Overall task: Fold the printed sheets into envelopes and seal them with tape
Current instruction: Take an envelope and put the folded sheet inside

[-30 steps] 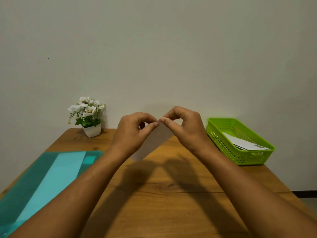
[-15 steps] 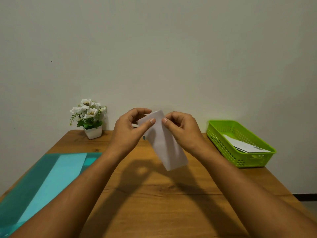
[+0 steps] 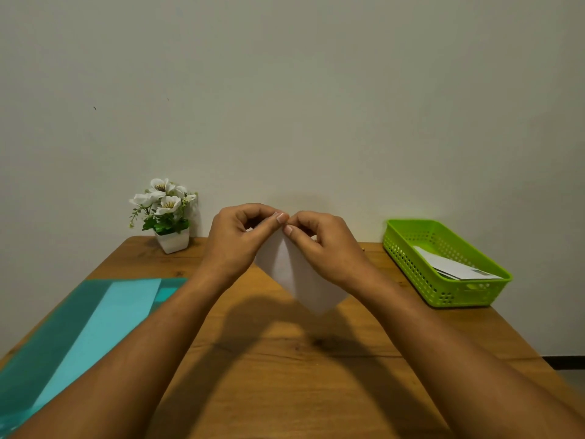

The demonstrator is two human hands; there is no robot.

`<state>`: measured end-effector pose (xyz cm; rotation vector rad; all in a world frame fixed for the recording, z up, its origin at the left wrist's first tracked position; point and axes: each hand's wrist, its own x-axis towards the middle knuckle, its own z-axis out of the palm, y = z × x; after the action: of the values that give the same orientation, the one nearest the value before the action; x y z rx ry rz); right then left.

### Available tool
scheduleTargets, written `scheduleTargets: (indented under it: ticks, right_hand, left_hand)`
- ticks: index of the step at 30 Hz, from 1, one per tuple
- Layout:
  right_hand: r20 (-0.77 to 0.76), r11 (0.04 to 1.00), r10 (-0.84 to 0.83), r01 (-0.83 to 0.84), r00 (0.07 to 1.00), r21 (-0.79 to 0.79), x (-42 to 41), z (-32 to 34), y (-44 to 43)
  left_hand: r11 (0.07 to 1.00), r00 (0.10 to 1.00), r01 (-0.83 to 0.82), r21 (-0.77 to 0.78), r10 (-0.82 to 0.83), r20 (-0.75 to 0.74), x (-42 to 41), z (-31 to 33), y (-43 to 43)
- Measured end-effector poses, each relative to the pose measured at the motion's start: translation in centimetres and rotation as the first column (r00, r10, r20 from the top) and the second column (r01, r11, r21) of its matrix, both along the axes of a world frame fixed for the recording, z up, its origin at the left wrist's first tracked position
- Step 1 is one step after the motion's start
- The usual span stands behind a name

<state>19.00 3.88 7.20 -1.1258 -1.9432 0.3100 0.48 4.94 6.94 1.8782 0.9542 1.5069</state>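
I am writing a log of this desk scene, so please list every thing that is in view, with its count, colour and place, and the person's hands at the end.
folded sheet: 1, white, held in the air above the middle of the table
papers: exact count unclear, white, lying in the basket
basket: 1, bright green, far right of the table
potted plant: 1, white flowers and green leaves in a white pot, far left of the table by the wall
plastic sheets: overlapping, count unclear, teal, near left of the table
table: 1, brown wood, under everything
wall: 1, pale grey, behind the table
left hand: 1, pinches the sheet's top
right hand: 1, pinches the sheet's top, fingertips meeting the left hand's
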Motion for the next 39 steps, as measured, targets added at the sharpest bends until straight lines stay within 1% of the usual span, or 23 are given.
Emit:
scheduleTargets:
  ticks: [4,10,13,16,19,21,27,29,30,32,34,35,37,39]
  right_hand:
    - [0.005,0.998,-0.001,0.002,1.0,-0.062,0.9,-0.4,0.2]
    - [0.035,0.99,-0.037,0.041,0.999,-0.133,4.0,-3.2,0.8]
    - [0.021,0.985,-0.066,0.068,0.998,-0.159,5.6,-4.4,0.9]
    - [-0.064,0.974,-0.069,0.053,0.996,-0.221,6.9,-5.2,1.1]
    - [-0.213,0.959,-0.113,0.05,0.971,-0.278,7.5,-5.7,1.4]
    - [-0.275,0.953,-0.164,0.08,0.947,-0.292,7.7,-5.9,1.5]
    - [-0.283,0.908,-0.269,0.145,0.92,-0.393,7.8,-7.9,2.7]
    - [-0.291,0.882,-0.336,0.19,0.896,-0.432,7.4,-8.5,3.0]
    - [-0.298,0.865,-0.379,0.222,0.876,-0.45,7.1,-8.8,3.0]
    - [-0.286,0.838,-0.448,0.287,0.847,-0.463,6.7,-9.6,3.5]
    - [-0.23,0.817,-0.488,0.348,0.842,-0.46,6.6,-10.6,4.5]
    - [-0.201,0.804,-0.502,0.369,0.841,-0.465,6.6,-10.9,5.0]
    - [-0.126,0.789,-0.514,0.41,0.848,-0.457,6.6,-11.4,5.8]
    - [-0.023,0.789,-0.505,0.451,0.863,-0.417,6.4,-11.6,6.4]
  left_hand:
    - [0.998,0.974,-0.042,-0.046,0.051,0.222,-0.2,0.1,0.5]
    - [0.988,0.932,-0.097,-0.122,0.133,0.336,-2.0,-1.0,1.4]
    - [0.978,0.909,-0.124,-0.165,0.179,0.376,-2.7,-1.8,1.8]
    - [0.964,0.902,-0.14,-0.227,0.219,0.372,-3.1,-2.9,1.9]
    - [0.939,0.899,-0.183,-0.29,0.279,0.338,-3.2,-4.5,2.1]
    - [0.921,0.908,-0.21,-0.327,0.308,0.285,-3.4,-5.8,2.3]
    - [0.86,0.939,-0.254,-0.443,0.329,0.099,-3.3,-9.1,2.3]
    - [0.82,0.934,-0.28,-0.498,0.354,0.058,-3.1,-9.9,2.3]
    - [0.813,0.932,-0.301,-0.498,0.361,0.026,-3.0,-10.3,2.3]
    - [0.83,0.923,-0.381,-0.408,0.37,-0.109,-2.9,-10.9,2.5]
    - [0.846,0.876,-0.458,-0.272,0.377,-0.302,-2.5,-11.5,2.7]
    - [0.857,0.843,-0.469,-0.211,0.364,-0.395,-2.2,-11.9,2.8]
    - [0.899,0.774,-0.426,-0.107,0.3,-0.557,-1.3,-12.8,3.1]
    - [0.925,0.704,-0.371,-0.084,0.221,-0.675,-0.8,-13.7,3.5]
